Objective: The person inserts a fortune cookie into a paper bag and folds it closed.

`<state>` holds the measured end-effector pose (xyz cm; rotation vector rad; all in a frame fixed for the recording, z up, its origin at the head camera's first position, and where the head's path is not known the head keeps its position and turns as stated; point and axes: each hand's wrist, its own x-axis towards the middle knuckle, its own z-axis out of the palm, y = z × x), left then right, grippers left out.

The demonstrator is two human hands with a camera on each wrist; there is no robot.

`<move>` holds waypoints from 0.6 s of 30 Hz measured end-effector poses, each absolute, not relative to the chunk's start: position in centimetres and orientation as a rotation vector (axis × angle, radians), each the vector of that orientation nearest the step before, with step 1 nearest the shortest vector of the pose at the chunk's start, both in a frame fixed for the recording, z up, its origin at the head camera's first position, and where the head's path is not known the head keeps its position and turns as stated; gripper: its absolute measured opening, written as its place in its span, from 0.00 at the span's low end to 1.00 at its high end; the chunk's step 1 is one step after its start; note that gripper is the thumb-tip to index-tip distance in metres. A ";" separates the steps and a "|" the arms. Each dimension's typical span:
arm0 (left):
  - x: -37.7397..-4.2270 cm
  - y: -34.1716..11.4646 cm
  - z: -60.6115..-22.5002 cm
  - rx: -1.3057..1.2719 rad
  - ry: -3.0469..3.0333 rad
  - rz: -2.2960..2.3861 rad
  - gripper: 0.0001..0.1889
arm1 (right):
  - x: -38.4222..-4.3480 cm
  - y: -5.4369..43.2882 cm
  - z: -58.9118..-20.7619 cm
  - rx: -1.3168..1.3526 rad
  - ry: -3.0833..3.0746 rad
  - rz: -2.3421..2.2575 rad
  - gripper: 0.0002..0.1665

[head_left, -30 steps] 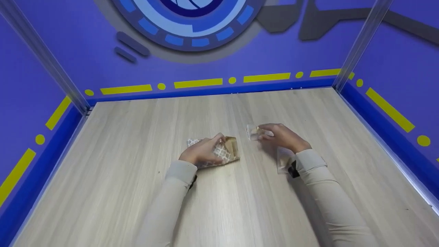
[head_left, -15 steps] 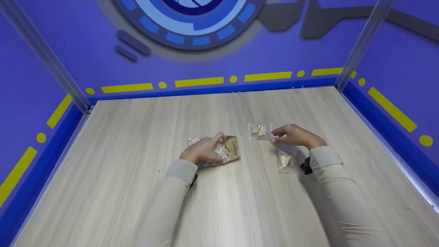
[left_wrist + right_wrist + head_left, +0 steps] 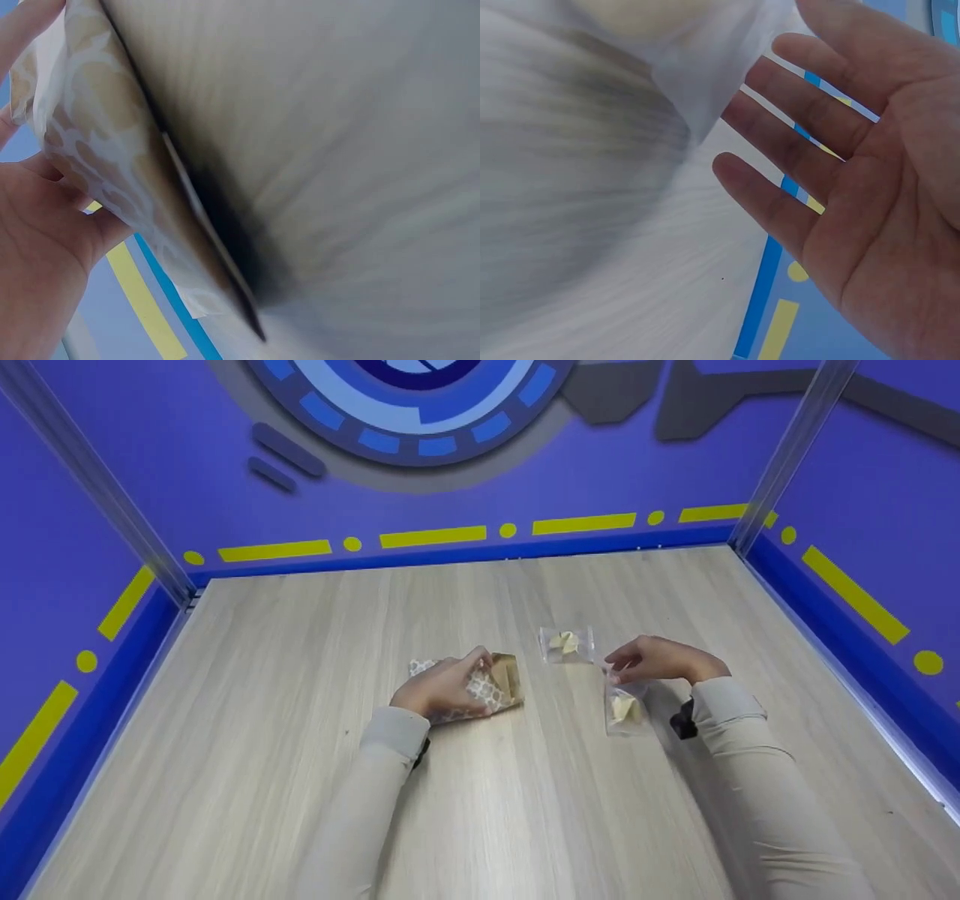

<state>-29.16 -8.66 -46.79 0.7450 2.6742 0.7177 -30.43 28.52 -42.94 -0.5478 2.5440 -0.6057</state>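
My left hand point(image 3: 442, 688) grips a paper bag point(image 3: 487, 692) with a white and tan pattern, lying on its side. The bag's brown open mouth faces right. In the left wrist view the bag's patterned side point(image 3: 105, 97) runs close along the table, thumb and fingers around it. To the right, my right hand point(image 3: 660, 658) pinches the upper edge of a clear-wrapped fortune cookie point(image 3: 625, 708). That wrapper's corner point(image 3: 697, 97) hangs by the fingertips in the right wrist view, the other fingers spread. A second wrapped fortune cookie point(image 3: 566, 643) lies flat just beyond.
The wood-grain table point(image 3: 300, 637) extends around both hands. Blue-purple panels with yellow marks, such as the back wall point(image 3: 420, 521), enclose its far side and both flanks. Metal posts point(image 3: 780, 457) stand at the back corners.
The right hand has released the farther wrapped cookie, leaving it flat, and moved right and nearer to the other wrapper's top edge. The left hand and paper bag have stayed in place.
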 end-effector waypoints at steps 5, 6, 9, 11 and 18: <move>-29.2 -8.9 -46.9 0.746 2.680 0.713 0.36 | -30.5 28.5 -43.2 -0.546 2.535 -0.590 0.28; -29.2 -8.9 -46.9 0.741 2.680 0.716 0.36 | -30.5 28.5 -43.2 -0.542 2.534 -0.588 0.28; -29.1 -8.9 -46.9 0.728 2.675 0.724 0.36 | -30.4 28.6 -43.3 -0.536 2.528 -0.597 0.26; -29.1 -8.9 -46.9 0.722 2.677 0.721 0.36 | -30.4 28.6 -43.5 -0.527 2.528 -0.605 0.25; -29.2 -8.7 -46.9 0.732 2.689 0.702 0.36 | -30.3 28.8 -43.8 -0.515 2.521 -0.655 0.15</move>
